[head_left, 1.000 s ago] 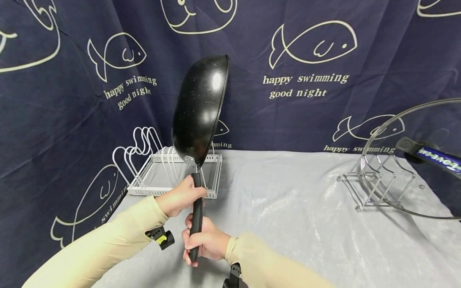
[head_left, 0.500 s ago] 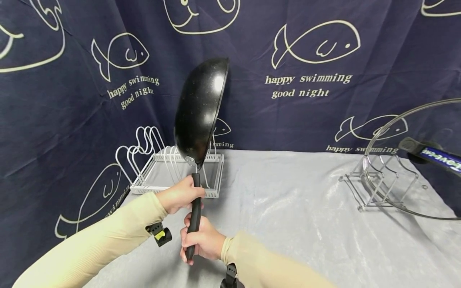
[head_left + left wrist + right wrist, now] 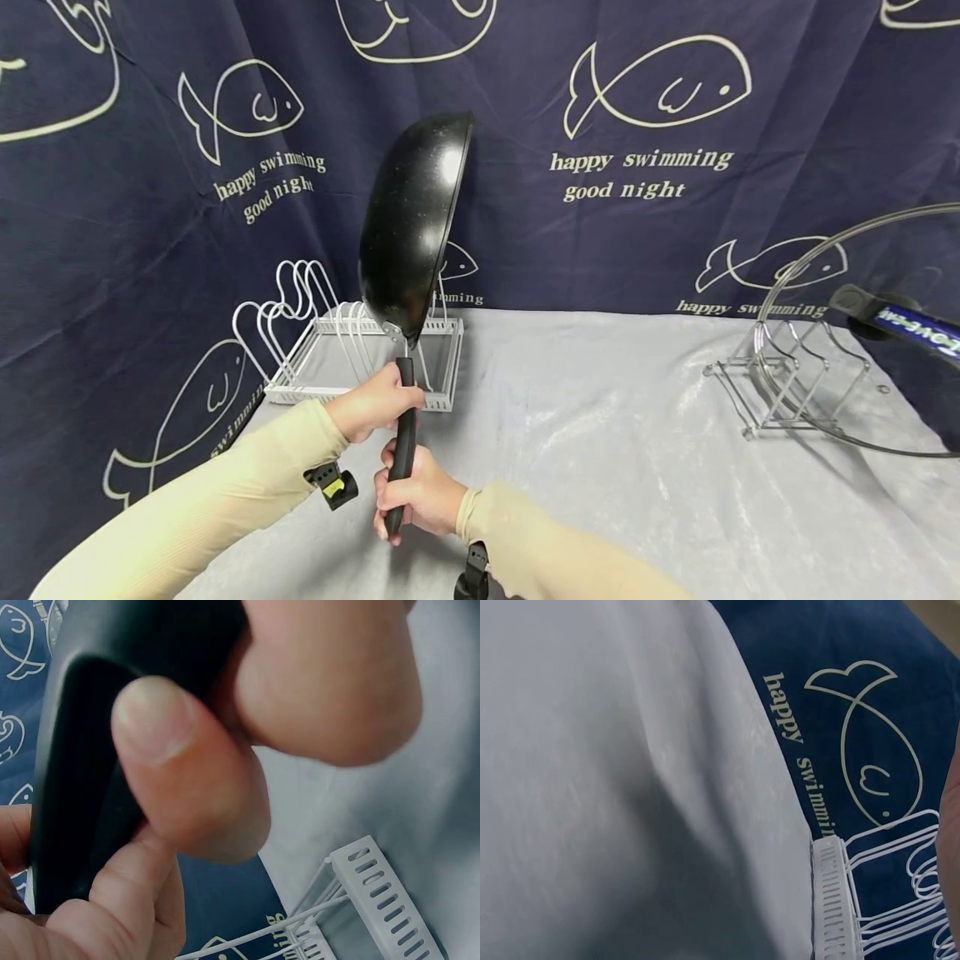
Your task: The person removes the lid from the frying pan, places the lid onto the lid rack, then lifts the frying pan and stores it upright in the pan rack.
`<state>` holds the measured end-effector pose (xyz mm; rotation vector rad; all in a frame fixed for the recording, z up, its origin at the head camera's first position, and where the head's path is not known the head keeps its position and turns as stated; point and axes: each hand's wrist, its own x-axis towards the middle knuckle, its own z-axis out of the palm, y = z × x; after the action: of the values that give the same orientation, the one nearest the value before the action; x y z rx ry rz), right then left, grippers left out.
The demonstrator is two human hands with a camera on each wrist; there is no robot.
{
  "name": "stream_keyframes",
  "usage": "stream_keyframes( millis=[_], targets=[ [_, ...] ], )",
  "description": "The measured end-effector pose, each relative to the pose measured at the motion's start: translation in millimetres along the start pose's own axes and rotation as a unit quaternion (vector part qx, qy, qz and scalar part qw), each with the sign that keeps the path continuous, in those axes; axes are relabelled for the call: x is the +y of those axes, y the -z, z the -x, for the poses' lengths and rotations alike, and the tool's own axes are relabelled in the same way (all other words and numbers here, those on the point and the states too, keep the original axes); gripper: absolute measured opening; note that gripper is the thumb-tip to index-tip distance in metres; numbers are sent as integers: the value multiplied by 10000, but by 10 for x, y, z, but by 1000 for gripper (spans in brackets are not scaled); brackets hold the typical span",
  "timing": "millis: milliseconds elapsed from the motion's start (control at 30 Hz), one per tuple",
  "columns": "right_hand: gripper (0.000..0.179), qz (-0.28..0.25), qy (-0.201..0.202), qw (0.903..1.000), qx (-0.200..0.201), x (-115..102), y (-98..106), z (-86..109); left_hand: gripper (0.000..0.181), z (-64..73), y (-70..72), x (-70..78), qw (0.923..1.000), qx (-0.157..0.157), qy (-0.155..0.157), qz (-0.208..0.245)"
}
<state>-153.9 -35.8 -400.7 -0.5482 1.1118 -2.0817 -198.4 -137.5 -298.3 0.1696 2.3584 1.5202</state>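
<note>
A black wok (image 3: pixel 412 225) is held up on its side in the head view, its outer surface to the left and its rim to the right. Around the top of its black handle (image 3: pixel 405 458), just under the metal joint, my left hand (image 3: pixel 377 403) is gripping. My right hand (image 3: pixel 422 493) holds the same handle lower down, with the thumb across it. Fingers (image 3: pixel 202 780) curl over the dark handle (image 3: pixel 75 780) in the left wrist view. Only a blurred edge of the right hand (image 3: pixel 950 847) shows in the right wrist view.
Behind the wok stands a white wire rack (image 3: pixel 288 393) with upright loops, partly covered by it. At right, a glass lid (image 3: pixel 855 237) with a dark knob stands in a small metal rack (image 3: pixel 787 427). A navy fish-print curtain (image 3: pixel 517 250) hangs behind the grey-covered table (image 3: pixel 600 467).
The wok stays raised in both hands. The lower end of its handle and the right hand have shifted slightly left and up in the head view.
</note>
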Motion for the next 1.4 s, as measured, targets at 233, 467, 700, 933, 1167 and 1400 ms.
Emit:
stream_keyframes(
  millis=[233,467,700,933,1167,1400],
  targets=[
    [31,7,81,9999,-89,-9,20,-26,15,-30,1,28,9994,179,56,-288],
    [30,36,42,10000,-53,0,78,-8,12,-84,-51,-9,9994,242,229,-104],
    [30,43,33,10000,8,36,111,-29,13,-119,-68,-37,9990,295,264,-196],
    [31,35,-81,9999,85,120,137,-7,13,-106,-115,-133,9990,266,357,5],
    [30,-44,-107,9999,91,159,148,8,13,-110,-135,-175,9991,216,359,-28],
    [30,-75,-160,9997,138,189,165,22,17,-117,-154,-197,9991,180,378,-1]
  ],
)
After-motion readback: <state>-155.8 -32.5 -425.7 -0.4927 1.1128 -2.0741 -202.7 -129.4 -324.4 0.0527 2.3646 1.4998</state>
